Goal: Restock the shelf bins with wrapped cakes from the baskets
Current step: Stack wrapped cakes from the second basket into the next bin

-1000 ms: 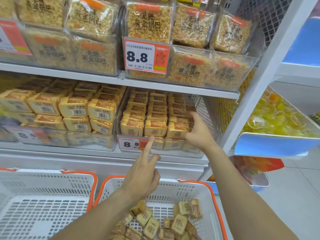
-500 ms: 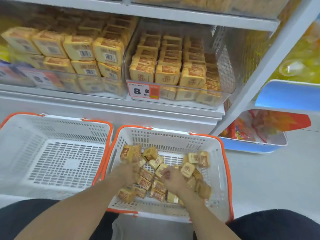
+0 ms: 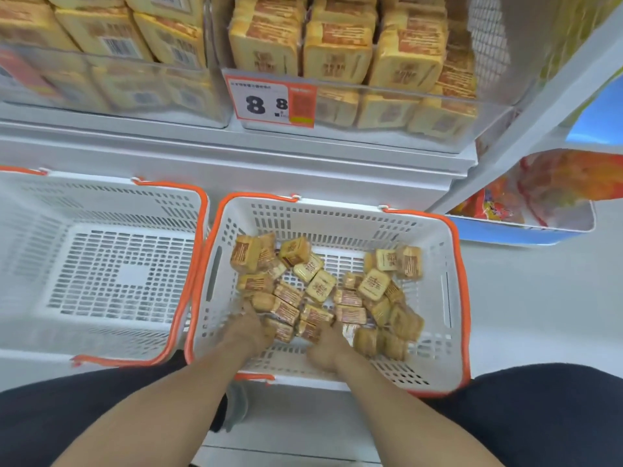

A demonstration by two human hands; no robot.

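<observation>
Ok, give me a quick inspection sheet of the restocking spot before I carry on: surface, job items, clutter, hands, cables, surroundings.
Surface: pale floor below the white shelf ledge.
Job's things: right basket holds loose wrapped cakes; left basket shows no cakes; shelf bin with the 8.8 price tag is well stocked.
Clutter: nothing seen.
Hands: left hand and right hand are both down among the cakes; grip blurred, cannot tell.
Cables: nothing seen.
Surroundings: blue tray of red-orange packets to the right.
</observation>
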